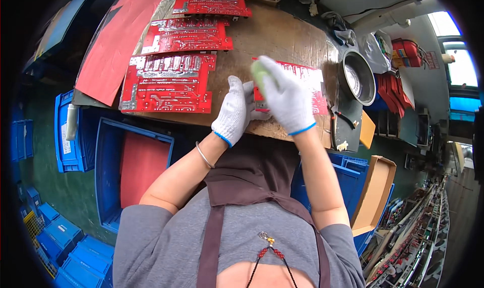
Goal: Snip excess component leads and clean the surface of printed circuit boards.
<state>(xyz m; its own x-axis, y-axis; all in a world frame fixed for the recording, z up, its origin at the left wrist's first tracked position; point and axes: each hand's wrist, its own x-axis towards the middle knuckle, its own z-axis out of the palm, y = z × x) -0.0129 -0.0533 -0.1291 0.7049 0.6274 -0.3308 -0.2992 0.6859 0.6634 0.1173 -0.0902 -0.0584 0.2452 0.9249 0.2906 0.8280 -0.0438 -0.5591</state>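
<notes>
Your left hand [233, 110] presses down on the near left edge of the red circuit board [315, 86], fingers curled onto it to pin it against the brown surface [282, 36]. Your right hand [284, 99] hovers over the same board, fingers closed around a pale green pad [260, 73] whose tip shows at the hand's 11 o'clock. The board lies at the middle of the surface, near its front edge, with most of its left half hidden under your gloves.

At 9 o'clock from your hands, three more red boards [169, 83] lie in a column running away from you, partly on a red sheet [113, 46]. At 3 o'clock a round metal bowl [359, 76] sits just beside the board's far end. Below the surface's left edge is an open blue crate [108, 172].

The risk I see: the board sits close to the front edge, so a hard stroke toward you could push it off if your left hand eases. A wide sweep to 3 o'clock may knock the bowl. The pad blurs, so your grip on it may be light.
</notes>
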